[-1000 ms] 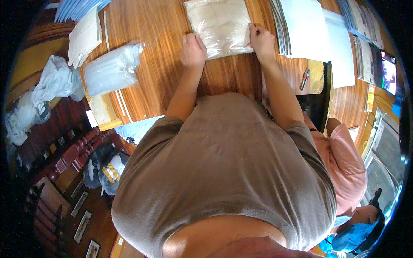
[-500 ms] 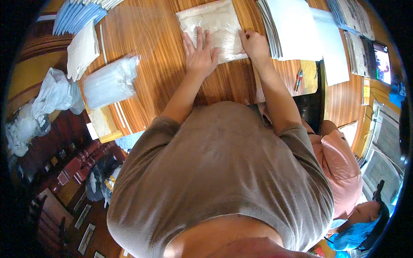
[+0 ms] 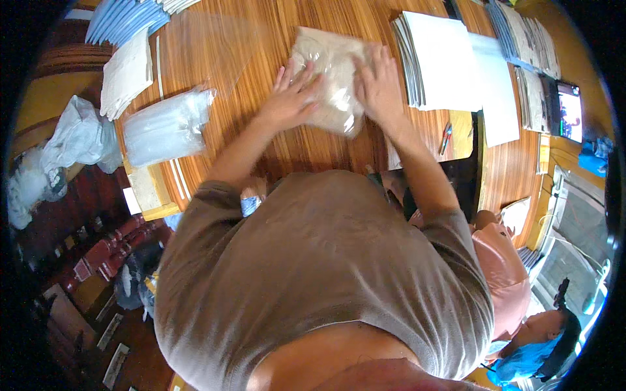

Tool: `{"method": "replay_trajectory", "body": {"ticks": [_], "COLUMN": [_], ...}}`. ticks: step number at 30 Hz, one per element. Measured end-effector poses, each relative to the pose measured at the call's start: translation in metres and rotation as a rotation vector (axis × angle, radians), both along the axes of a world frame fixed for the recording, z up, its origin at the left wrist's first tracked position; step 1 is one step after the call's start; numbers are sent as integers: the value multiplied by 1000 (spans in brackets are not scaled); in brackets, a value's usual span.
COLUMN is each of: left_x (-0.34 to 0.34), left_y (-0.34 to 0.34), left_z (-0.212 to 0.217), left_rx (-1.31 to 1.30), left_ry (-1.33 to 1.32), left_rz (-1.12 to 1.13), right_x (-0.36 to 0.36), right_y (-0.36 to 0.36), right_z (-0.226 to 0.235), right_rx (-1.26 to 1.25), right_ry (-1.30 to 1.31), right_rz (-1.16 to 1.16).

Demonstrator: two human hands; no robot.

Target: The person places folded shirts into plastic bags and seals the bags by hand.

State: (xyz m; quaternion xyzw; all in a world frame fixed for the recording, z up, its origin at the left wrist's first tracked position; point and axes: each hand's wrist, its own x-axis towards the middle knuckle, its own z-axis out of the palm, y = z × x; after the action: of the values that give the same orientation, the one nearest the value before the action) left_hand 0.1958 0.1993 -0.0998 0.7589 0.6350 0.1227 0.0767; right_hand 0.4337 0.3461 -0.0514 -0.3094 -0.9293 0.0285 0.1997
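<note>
Wooden table (image 3: 261,39): both hands (image 3: 287,98) (image 3: 378,88) flat on clear-bagged packet (image 3: 329,72), long axis away from person.

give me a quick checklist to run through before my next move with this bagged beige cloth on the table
1. Left hand flat on the bagged beige cloth: ok.
2. Right hand on the bag too: ok.
3. Bag lying fully on the wooden table: ok.
4. Bag apart from the stack of white sheets: ok.
5. Bag mouth sealed: cannot tell.
6. Pile of clear plastic bags beside the left arm: ok.
</note>
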Motion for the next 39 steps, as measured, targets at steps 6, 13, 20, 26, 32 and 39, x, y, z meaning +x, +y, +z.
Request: {"method": "replay_trajectory", "body": {"ticks": [6,13,20,26,32,39], "left_x": [-22,69,66,65,61,15], "left_y": [-8,-14,-6,-4,-6,-5], "left_z": [59,18,6,14,9,22], "left_rx": [-84,22,-18,-110,-123,-66], "left_ry": [164,-33,115,-5,20,-184], "left_rz": [-53,470,475,488,445,367], "right_x": [9,-59,-58,-63,-62,-59], "right_y": [-66,-47,-41,-40,-39,-39], "right_z": [-16,-22,-32,-33,-35,-32], "right_rx": [-313,-170,-340,-333,-332,-293], "right_ry": [-79,-144,-183,-247,-243,-204], "right_rz": [86,81,63,50,58,82]}}
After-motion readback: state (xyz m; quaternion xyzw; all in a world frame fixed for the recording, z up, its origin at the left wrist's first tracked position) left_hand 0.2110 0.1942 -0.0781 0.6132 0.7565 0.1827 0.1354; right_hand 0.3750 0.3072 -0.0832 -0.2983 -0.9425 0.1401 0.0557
